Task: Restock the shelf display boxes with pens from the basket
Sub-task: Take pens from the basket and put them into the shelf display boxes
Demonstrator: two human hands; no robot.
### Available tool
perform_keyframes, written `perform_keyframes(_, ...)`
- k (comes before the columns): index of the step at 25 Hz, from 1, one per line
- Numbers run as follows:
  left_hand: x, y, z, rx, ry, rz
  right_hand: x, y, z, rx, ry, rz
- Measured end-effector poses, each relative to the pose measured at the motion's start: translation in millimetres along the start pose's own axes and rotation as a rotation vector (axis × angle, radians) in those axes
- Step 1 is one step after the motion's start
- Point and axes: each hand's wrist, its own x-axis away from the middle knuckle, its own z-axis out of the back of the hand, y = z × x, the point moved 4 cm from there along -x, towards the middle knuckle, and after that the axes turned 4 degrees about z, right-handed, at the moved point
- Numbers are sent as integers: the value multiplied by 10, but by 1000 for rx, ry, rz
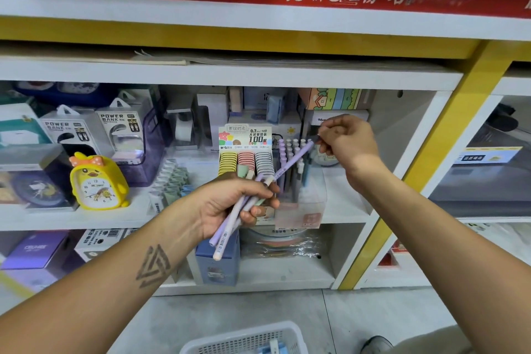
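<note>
Head view: our left hand grips a bundle of pens. Our right hand pinches one purple pen by its tip, slanted over the clear display box at the shelf's front edge. Box part filled; basket below has more. Restocking midway, we judge.

arms — bare, sleeveless | left forearm — dark triangle tattoo
</note>
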Motion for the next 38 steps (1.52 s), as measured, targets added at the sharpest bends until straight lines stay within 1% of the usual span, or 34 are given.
perform_keyframes(2,26,45,72,47,52,-21,7,-20,-44,167,-34,126)
perform_keyframes(5,41,96,120,113,100,-54,132,-56,-179,457,-174,356)
perform_keyframes(7,40,89,109,124,111,-53,238,-79,-255,525,-260,489)
perform_keyframes(9,27,69,85,117,117,-44,316,-88,-308,552,-306,599)
perform_keyframes(13,21,64,63,91,136,-49,378,-63,-374,698,-367,687)
perform_keyframes(17,14,56,39,90,120,-66,413,-26,-420,812,-453,651)
perform_keyframes(19,10,50,16,91,98,-66,418,-56,-435,868,-452,659)
perform_keyframes(20,9,50,5,86,85,-71,415,-91,-428,841,-433,669)
perform_keyframes(21,10,52,-7,73,70,-79,404,-130,-415,774,-411,657)
perform_keyframes(22,10,56,-24,55,53,-90,402,-171,-405,667,-396,603)
perform_keyframes(23,12,58,-47,36,36,-102,397,-190,-405,536,-402,498)
perform_keyframes(25,5,57,-101,8,12,-120,417,-173,-447,288,-483,237)
perform_keyframes(26,-2,58,-119,4,8,-128,436,-153,-473,203,-532,147)
perform_keyframes(28,-12,65,-139,26,7,-131,432,-134,-458,88,-557,60)
perform_keyframes(29,-15,68,-142,43,10,-118,391,-136,-404,27,-519,29)
perform_keyframes(30,-22,67,-140,55,17,-98,328,-135,-316,-44,-448,-3)
perform_keyframes(32,-47,51,-127,54,49,-56,178,-125,-81,-124,-252,-38)
perform_keyframes(33,-61,38,-119,41,71,-40,113,-120,33,-84,-171,-18)
perform_keyframes(34,-75,25,-115,24,91,-27,63,-118,122,26,-124,30)
perform_keyframes(36,-98,2,-112,-3,114,-6,9,-117,188,308,-118,158)
perform_keyframes(38,-115,-2,-110,3,115,7,14,-121,170,470,-142,251)
